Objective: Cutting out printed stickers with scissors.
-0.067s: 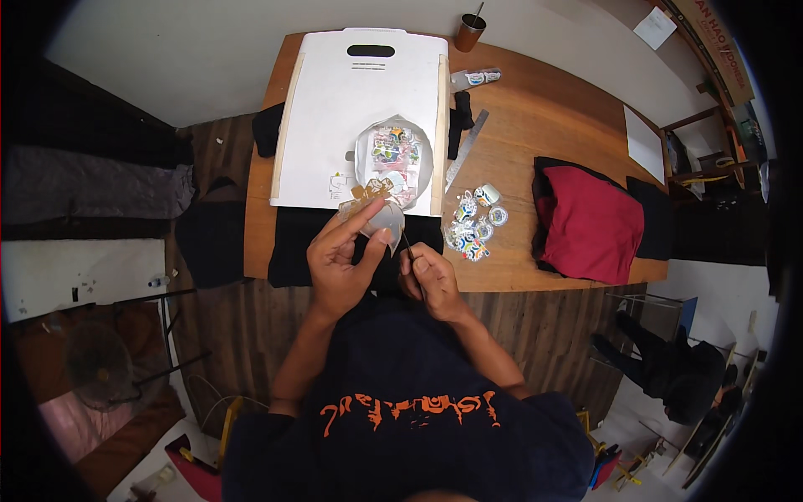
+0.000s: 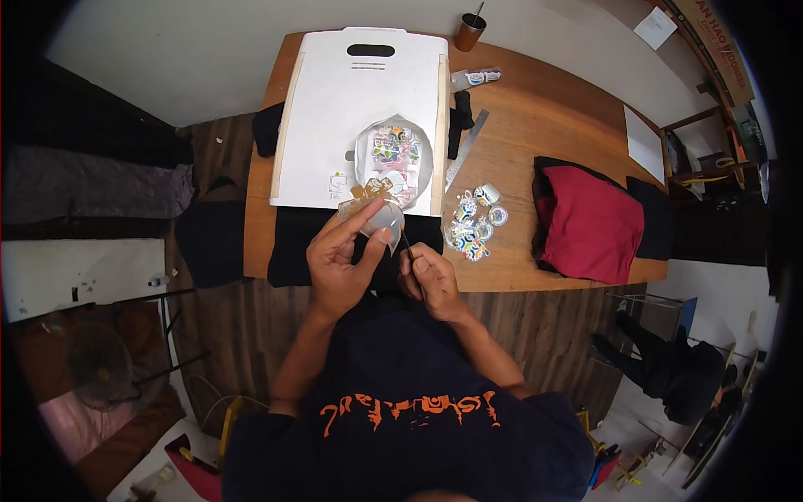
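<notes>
Between the thumb and fingers of my left hand (image 2: 341,263), a pale film cut-out (image 2: 383,219) with a gold-brown printed part at its far end is held up over the near edge of the white board. My right hand (image 2: 433,280) is closed around a thin dark tool (image 2: 406,243); its tip reaches the right edge of the film, and its exact kind is hard to make out. Just beyond the film lies a round white dish (image 2: 362,151) holding several colourful cut stickers (image 2: 396,151). To the right of my right hand sits a pile of cut stickers (image 2: 473,230).
The white board (image 2: 322,117) rests on black cloth on the wooden table (image 2: 519,125). A metal ruler (image 2: 468,149), a clear packet (image 2: 475,79) and a brown cup (image 2: 470,33) stand or lie beyond. Folded red cloth (image 2: 590,222) is at the right. Another person (image 2: 690,372) is at lower right.
</notes>
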Available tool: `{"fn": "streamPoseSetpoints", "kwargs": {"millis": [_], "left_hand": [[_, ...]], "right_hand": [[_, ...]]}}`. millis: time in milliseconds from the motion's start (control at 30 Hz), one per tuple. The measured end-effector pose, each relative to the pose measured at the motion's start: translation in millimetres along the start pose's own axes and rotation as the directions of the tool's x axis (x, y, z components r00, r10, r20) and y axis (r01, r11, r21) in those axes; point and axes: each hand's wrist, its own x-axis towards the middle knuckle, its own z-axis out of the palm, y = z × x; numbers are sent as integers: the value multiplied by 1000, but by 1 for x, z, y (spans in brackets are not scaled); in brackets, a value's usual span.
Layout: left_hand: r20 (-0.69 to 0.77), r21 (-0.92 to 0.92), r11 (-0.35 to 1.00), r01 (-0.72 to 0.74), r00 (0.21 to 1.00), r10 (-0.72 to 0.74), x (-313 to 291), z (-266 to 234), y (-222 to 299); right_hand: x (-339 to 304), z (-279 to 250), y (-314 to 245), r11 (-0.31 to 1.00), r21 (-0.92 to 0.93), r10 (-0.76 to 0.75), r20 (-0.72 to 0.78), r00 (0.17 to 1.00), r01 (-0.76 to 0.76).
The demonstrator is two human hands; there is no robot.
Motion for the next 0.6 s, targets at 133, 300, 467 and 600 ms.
{"fn": "streamPoseSetpoints", "kwargs": {"millis": [133,300,467,600], "left_hand": [[-7,-7,1000,-6,1000,6,-2,1,-3],[-25,38,999,-36,999,37,-5,4,-3],[-20,64,997,-46,999,48,-4,7,-1],[-26,60,997,-43,999,44,-3,6,-2]], "right_hand": [[-2,0,0,1000,4,-10,0,1000,10],[-2,-1,1,1000,5,-14,1,1000,14],[-1,0,-2,1000,3,-15,-8,1000,15],[0,0,-1,1000,-4,-27,-1,1000,27]]}}
